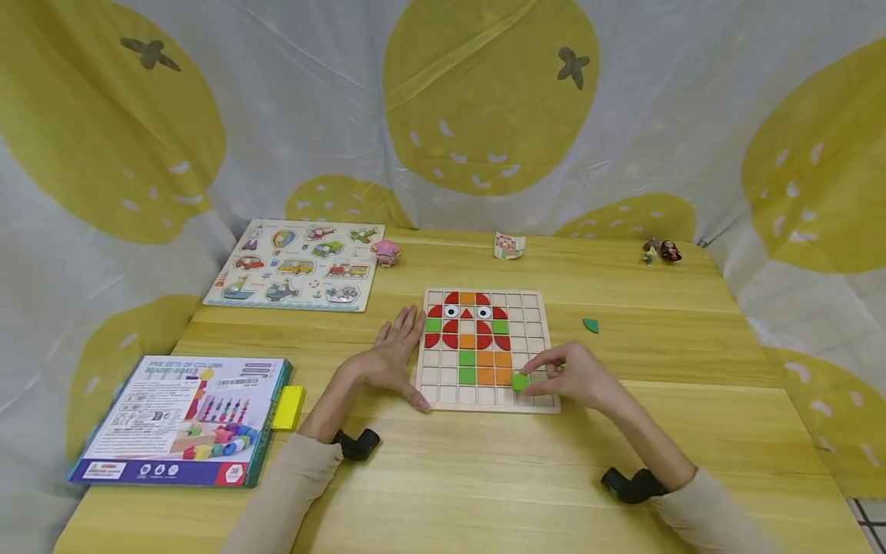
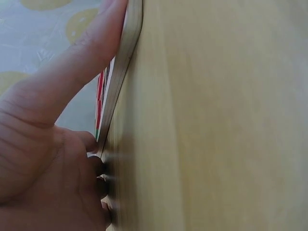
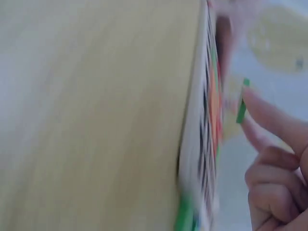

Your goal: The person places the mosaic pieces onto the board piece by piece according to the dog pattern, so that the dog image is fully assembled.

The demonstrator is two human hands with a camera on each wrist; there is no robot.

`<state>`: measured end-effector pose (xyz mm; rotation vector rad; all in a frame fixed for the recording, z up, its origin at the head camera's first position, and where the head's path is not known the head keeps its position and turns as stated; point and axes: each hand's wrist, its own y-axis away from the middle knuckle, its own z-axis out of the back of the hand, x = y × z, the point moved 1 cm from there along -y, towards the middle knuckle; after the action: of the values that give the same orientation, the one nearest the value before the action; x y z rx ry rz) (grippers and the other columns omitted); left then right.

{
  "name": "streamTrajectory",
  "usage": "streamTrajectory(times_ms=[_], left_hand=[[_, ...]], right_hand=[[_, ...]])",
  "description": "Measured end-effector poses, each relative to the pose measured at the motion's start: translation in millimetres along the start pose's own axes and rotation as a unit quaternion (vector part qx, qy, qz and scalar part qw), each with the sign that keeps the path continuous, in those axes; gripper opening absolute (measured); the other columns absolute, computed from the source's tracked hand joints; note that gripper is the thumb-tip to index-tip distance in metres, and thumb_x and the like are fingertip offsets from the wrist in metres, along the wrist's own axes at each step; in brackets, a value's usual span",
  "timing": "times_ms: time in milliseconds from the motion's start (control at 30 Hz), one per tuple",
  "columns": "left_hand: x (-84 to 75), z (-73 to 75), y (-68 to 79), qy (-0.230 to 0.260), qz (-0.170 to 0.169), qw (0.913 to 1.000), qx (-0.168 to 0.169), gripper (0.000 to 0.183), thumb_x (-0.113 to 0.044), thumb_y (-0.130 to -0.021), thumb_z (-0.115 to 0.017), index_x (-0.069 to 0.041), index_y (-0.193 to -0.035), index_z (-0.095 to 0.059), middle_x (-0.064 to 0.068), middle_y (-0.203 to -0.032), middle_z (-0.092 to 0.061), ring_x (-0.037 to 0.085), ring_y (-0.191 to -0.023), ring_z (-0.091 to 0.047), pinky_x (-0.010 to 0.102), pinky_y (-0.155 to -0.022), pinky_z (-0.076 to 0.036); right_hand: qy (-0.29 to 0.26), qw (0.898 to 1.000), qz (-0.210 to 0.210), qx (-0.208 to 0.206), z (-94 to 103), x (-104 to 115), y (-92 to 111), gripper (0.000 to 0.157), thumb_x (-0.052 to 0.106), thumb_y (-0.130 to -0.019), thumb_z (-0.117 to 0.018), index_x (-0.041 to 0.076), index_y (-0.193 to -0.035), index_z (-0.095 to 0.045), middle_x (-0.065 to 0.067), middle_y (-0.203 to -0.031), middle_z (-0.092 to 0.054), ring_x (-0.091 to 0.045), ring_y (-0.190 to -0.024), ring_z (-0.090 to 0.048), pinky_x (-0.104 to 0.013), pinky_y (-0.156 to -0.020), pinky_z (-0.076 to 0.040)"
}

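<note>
A wooden grid board lies flat on the table, with red, orange and green tiles and two eye pieces set in its cells. My right hand pinches a green square tile between thumb and index finger over the lower right of the grid. In the right wrist view that green tile is held clear of the board's surface, and the other fingers are curled. My left hand, fingers spread, rests along the board's left edge. The left wrist view shows its thumb touching the board's side.
A dark green quarter-round piece lies right of the board. Further left are a vehicle puzzle, a pink figurine, a boxed bead set and a yellow block. A small pattern card and small figures sit at the back.
</note>
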<state>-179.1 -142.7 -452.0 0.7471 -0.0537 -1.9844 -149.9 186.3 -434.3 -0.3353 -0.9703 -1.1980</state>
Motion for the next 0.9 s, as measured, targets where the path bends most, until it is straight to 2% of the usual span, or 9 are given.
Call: streamTrajectory(times_ms=[167,333,500,600,733,900], left_hand=[[-1.7,-0.2,-0.9,0.000,0.003,1.0000,0.002,0.152,-0.059,-0.053,-0.087,-0.007,-0.153,0.014,0.017,-0.159,0.023,0.033,-0.148,0.022,0.054,-0.122,0.007],[-1.7,0.1,-0.3,-0.007,0.010,0.9999,0.003,0.153,-0.060,-0.052,-0.087,-0.008,-0.153,0.015,0.017,-0.159,0.023,0.032,-0.148,0.022,0.053,-0.122,0.007],[-1.6,-0.3,-1.0,-0.004,0.003,1.0000,-0.001,0.152,-0.059,-0.053,-0.087,-0.007,-0.153,0.015,0.018,-0.159,0.023,0.034,-0.148,0.021,0.054,-0.122,0.007],[-1.8,-0.4,-1.5,-0.003,0.004,1.0000,-0.002,0.152,-0.059,-0.053,-0.087,-0.007,-0.153,0.014,0.017,-0.159,0.023,0.033,-0.148,0.021,0.054,-0.122,0.007],[-1.7,-0.9,-2.0,-0.002,0.007,1.0000,0.002,0.152,-0.060,-0.053,-0.087,-0.007,-0.153,0.014,0.017,-0.159,0.023,0.032,-0.149,0.021,0.053,-0.122,0.007],[0.5,-1.4,-0.7,-0.003,0.009,1.0000,-0.001,0.151,-0.060,-0.053,-0.087,-0.007,-0.153,0.014,0.017,-0.159,0.023,0.032,-0.149,0.021,0.053,-0.122,0.007]], right_hand=[[0.016,1.000,0.011,0.002,-40.5,29.7,-15.7,0.023,0.026,-0.067,-0.088,0.017,-0.084,-0.076,0.003,-0.056,-0.038,-0.012,-0.055,-0.034,-0.021,-0.050,-0.023],[0.078,0.996,0.043,-0.017,-61.8,44.7,-24.7,0.023,0.023,-0.064,-0.090,0.016,-0.079,-0.074,0.003,-0.057,-0.048,-0.012,-0.056,-0.041,-0.020,-0.050,-0.027],[0.130,0.990,0.043,-0.039,-69.9,55.9,-27.5,0.024,0.024,-0.062,-0.091,0.016,-0.076,-0.073,0.006,-0.062,-0.055,-0.011,-0.060,-0.047,-0.022,-0.051,-0.034],[0.139,0.988,0.046,-0.041,-71.4,58.4,-28.0,0.024,0.026,-0.062,-0.091,0.018,-0.076,-0.074,0.006,-0.062,-0.055,-0.011,-0.060,-0.048,-0.023,-0.051,-0.035],[0.116,0.991,0.057,-0.016,-70.4,54.7,-29.1,0.021,0.024,-0.064,-0.090,0.019,-0.080,-0.077,0.007,-0.059,-0.054,-0.009,-0.059,-0.045,-0.021,-0.050,-0.032],[0.063,0.992,0.098,0.037,-66.9,46.9,-32.9,0.019,0.017,-0.071,-0.086,0.017,-0.089,-0.079,0.006,-0.060,-0.051,-0.008,-0.055,-0.039,-0.017,-0.047,-0.027]])
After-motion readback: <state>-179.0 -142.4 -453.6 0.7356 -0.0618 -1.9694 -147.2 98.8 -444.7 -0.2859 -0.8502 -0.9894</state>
